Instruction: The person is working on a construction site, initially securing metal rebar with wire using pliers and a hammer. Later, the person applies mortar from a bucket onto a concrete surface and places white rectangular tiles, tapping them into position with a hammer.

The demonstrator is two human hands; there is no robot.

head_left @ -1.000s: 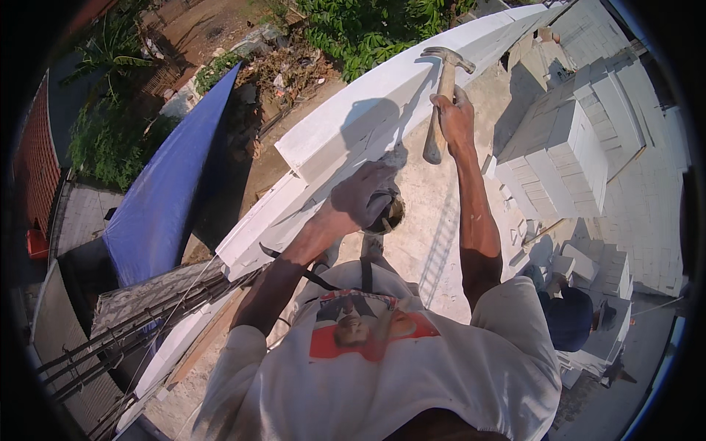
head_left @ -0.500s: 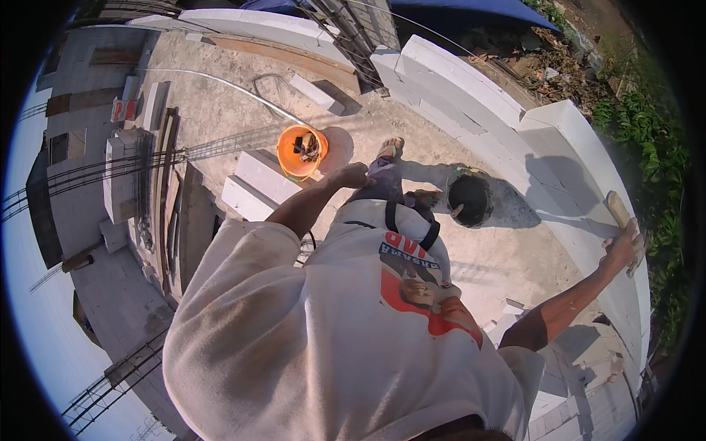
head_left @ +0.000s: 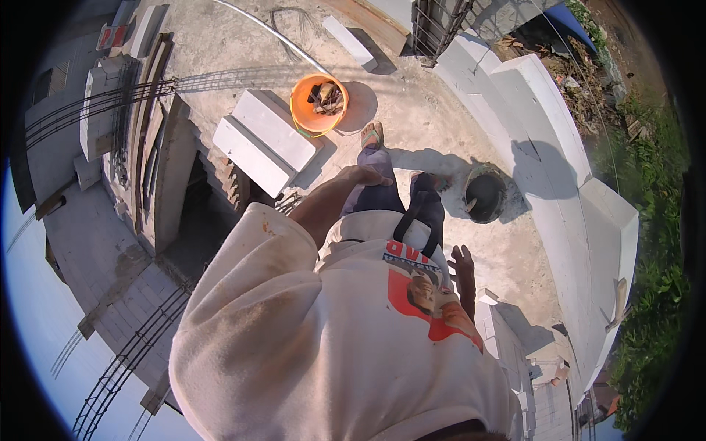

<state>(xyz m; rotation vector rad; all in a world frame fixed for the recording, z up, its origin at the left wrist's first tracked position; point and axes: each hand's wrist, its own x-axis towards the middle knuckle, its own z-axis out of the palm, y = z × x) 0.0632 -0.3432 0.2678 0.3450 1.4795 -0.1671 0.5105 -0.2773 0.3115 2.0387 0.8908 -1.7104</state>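
Observation:
My left hand (head_left: 370, 176) rests on my left leg, fingers laid over the trousers, and nothing shows in it. Beside my right hip, my right hand (head_left: 462, 263) hangs with its fingers apart and holds nothing. A light wooden hand tool (head_left: 619, 301) lies on top of the white block wall (head_left: 544, 184) at the right; its working face cannot be made out. A dark round bucket (head_left: 485, 197) with grey contents and a stick-like handle in it stands between my feet and that wall.
An orange bucket (head_left: 300, 99) holding dark and brown scraps stands ahead of my left foot. White blocks (head_left: 268, 136) lie beside it, near a stairwell opening (head_left: 195, 213). A pale pipe (head_left: 276, 37) and a single block (head_left: 349, 42) lie farther off. Steel bars (head_left: 441, 26) rise at the wall corner.
My right hand has let go of the wooden tool, left it on the wall top, and come back to my side. My left hand stays on my leg. The view has shifted.

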